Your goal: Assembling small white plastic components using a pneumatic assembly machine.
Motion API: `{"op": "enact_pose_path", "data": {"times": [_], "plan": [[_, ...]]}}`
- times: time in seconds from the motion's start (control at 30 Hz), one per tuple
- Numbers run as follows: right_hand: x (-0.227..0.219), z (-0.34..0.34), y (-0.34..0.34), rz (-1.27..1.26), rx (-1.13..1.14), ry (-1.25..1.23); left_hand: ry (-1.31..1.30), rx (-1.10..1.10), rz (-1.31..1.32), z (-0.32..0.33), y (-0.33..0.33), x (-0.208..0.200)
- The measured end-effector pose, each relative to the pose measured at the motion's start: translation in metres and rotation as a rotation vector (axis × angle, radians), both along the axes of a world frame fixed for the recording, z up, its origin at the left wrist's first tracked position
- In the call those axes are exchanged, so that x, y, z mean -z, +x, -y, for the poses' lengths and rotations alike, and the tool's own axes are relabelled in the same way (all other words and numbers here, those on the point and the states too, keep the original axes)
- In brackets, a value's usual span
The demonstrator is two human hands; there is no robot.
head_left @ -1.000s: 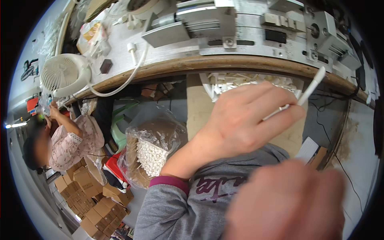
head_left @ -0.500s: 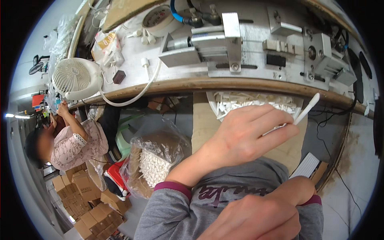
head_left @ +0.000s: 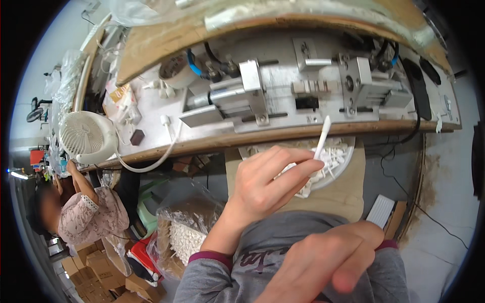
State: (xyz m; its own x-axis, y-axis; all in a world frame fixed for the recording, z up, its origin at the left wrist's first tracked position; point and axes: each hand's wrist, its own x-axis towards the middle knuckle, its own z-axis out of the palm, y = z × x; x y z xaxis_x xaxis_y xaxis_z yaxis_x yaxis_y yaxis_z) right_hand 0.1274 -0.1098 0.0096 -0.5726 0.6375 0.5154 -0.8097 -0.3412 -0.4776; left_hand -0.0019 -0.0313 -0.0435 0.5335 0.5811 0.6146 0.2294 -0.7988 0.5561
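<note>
My left hand (head_left: 270,184) pinches a slim white plastic stick (head_left: 322,136) with a tapered tip, which points up and away toward the bench edge. Beneath that hand, a round white bowl (head_left: 346,167) of loose white plastic pieces sits on a beige sheet (head_left: 348,194) over my lap. My right hand (head_left: 323,260) is bent in close to my body at the lower edge; its thumb shows, but its other fingers are hard to make out. Beyond the stick, a metal clamping fixture (head_left: 288,113) with cylinders on both sides is mounted on the bench.
A white fan (head_left: 83,136) and a tape roll (head_left: 177,70) sit on the bench's left. A plastic-lined box of white pieces (head_left: 184,245) stands left of me. Farther left, a person in a pink lace top (head_left: 93,217) works near cardboard boxes (head_left: 106,270). Cables hang at right.
My left hand has come closer to my body with the stick, now more upright. My right hand's thumb has come into sight. The whole view has shifted, showing more of the upper shelf.
</note>
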Motion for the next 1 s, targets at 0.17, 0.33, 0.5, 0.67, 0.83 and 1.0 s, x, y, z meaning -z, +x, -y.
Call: {"op": "enact_pose_path", "data": {"times": [0.17, 0.33, 0.5, 0.67, 0.83, 1.0], "plan": [[0.020, -0.027, 0.046, 0.148, 0.410, 0.126, 0.006, -0.094, 0.022, -0.008, -0.006, -0.004], [-0.029, -0.046, 0.057, 0.199, 0.708, 0.109, 0.026, -0.130, 0.052, -0.010, -0.001, -0.003], [-0.012, -0.044, 0.064, 0.502, 1.143, 0.192, -0.041, -0.181, 0.051, -0.006, 0.002, -0.005], [-0.004, -0.128, 0.099, 1.147, 1.869, 0.508, 0.059, -0.227, -0.091, -0.017, 0.010, -0.007], [-0.031, -0.194, 0.124, 1.630, 1.682, 0.721, 0.154, -0.249, -0.316, -0.026, 0.030, -0.003], [-0.043, -0.228, 0.129, 1.751, 1.387, 0.567, 0.138, -0.299, -0.443, -0.035, 0.035, -0.009]]}}
